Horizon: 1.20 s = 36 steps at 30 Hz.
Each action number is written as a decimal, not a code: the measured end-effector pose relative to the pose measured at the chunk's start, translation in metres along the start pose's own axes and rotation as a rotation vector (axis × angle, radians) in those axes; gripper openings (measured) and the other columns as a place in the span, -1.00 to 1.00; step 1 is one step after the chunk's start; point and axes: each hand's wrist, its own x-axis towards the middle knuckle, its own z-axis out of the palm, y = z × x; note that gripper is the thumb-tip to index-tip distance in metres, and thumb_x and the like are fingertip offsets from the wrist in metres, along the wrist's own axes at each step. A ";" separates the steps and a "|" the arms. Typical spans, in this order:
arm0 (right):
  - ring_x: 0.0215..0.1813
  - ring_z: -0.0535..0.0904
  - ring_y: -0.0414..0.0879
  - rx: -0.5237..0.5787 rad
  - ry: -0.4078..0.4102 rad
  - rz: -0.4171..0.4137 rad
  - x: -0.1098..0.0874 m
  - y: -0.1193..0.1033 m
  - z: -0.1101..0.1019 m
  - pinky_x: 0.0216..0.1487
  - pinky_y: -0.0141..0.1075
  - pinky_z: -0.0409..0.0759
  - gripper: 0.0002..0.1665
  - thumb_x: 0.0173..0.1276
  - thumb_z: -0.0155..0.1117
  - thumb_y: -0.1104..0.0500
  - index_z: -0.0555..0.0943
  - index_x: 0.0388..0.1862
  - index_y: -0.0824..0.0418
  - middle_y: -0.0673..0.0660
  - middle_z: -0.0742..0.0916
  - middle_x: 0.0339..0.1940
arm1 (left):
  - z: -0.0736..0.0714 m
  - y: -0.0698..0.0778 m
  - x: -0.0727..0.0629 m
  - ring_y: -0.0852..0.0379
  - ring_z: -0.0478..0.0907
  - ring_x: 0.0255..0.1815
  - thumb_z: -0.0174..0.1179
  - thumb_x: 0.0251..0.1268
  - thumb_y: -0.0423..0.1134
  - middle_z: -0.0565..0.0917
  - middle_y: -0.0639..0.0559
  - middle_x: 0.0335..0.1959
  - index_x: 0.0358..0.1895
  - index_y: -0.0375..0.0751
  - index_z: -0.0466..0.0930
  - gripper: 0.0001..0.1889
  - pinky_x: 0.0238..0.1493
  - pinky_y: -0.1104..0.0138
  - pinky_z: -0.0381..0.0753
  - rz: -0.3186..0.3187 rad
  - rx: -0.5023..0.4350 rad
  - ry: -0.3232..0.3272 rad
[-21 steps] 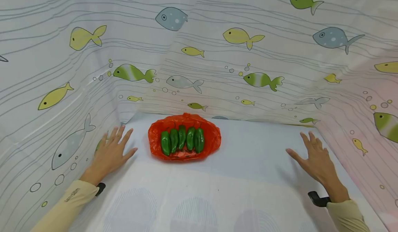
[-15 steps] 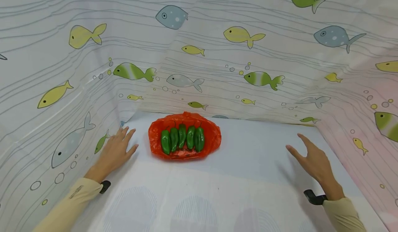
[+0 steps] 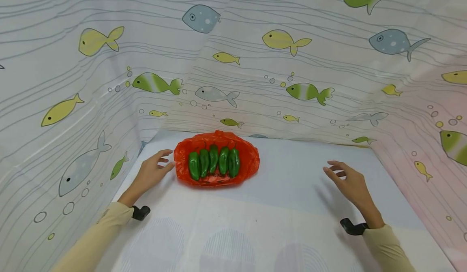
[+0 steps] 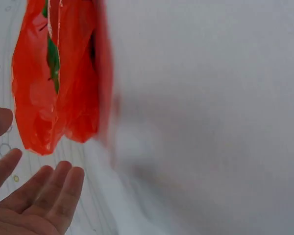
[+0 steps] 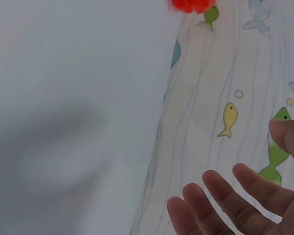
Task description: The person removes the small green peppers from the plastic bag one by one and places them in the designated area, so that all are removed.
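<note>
1. Fish-printed fabric (image 3: 251,75) surrounds the work area at the back and on both sides, hanging where it hung in the earlier frames.
2. The white table (image 3: 292,199), with pale rounded patterns towards the front, carries everything.
3. Two cream sleeves reach in from the lower corners, the left sleeve (image 3: 91,239) and the right sleeve (image 3: 388,247); both have come inward since the earlier frames.
4. One red plastic bag (image 3: 251,158) sits at the rear of the table, left of centre and near the back fabric, unmoved.
5. Two hands are in view, both holding nothing. The left hand (image 3: 151,172) has left the side fabric and now reaches just beside the bag's left edge, thumb and fingers parted and slightly bent; contact cannot be told. The right hand (image 3: 350,183) has also shifted inward, well apart from the bag, its fingers loosely bent towards the middle and spread from the thumb.
6. Two black wrist pieces, one at the left wrist (image 3: 141,212) and one at the right (image 3: 354,226).
7. Five green peppers (image 3: 213,160) lie side by side in the bag, thin stems towards the back, arranged as before.
</note>
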 end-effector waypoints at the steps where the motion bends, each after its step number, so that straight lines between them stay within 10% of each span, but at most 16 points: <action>1: 0.10 0.64 0.33 0.013 -0.012 0.005 0.001 -0.002 0.002 -0.16 0.10 0.70 -0.31 0.55 0.18 -0.23 0.52 0.40 0.22 0.36 0.70 0.15 | 0.002 0.000 0.001 -0.30 0.59 0.19 0.26 0.49 -0.14 0.56 -0.34 0.31 0.41 -0.26 0.42 -0.47 0.10 -0.11 0.66 -0.010 -0.022 -0.014; 15: 0.01 0.69 0.15 0.172 -0.147 0.001 0.014 -0.023 0.034 -0.14 -0.12 0.74 -0.25 0.51 0.19 -0.31 0.48 0.45 0.12 0.30 0.69 0.19 | 0.014 -0.007 0.007 -0.36 0.45 0.35 0.31 0.46 -0.10 0.37 -0.39 0.43 0.54 -0.16 0.25 -0.31 0.13 0.00 0.67 -0.183 -0.366 -0.139; 32: 0.03 0.69 0.23 0.275 -0.203 -0.048 0.043 -0.061 0.053 -0.03 0.11 0.70 -0.24 0.46 0.23 -0.35 0.49 0.45 0.05 0.22 0.71 0.16 | 0.028 -0.016 0.021 -0.38 0.41 0.34 0.42 0.34 -0.18 0.38 -0.44 0.40 0.56 -0.11 0.24 -0.22 0.34 -0.12 0.46 -0.221 -0.443 -0.187; 36: 0.03 0.69 0.25 0.320 -0.226 -0.076 0.051 -0.068 0.058 0.00 0.17 0.68 -0.27 0.46 0.25 -0.32 0.49 0.44 0.04 0.19 0.72 0.13 | 0.032 -0.019 0.025 -0.38 0.44 0.34 0.42 0.32 -0.28 0.41 -0.48 0.37 0.56 -0.17 0.21 -0.20 0.22 0.13 0.60 -0.205 -0.501 -0.193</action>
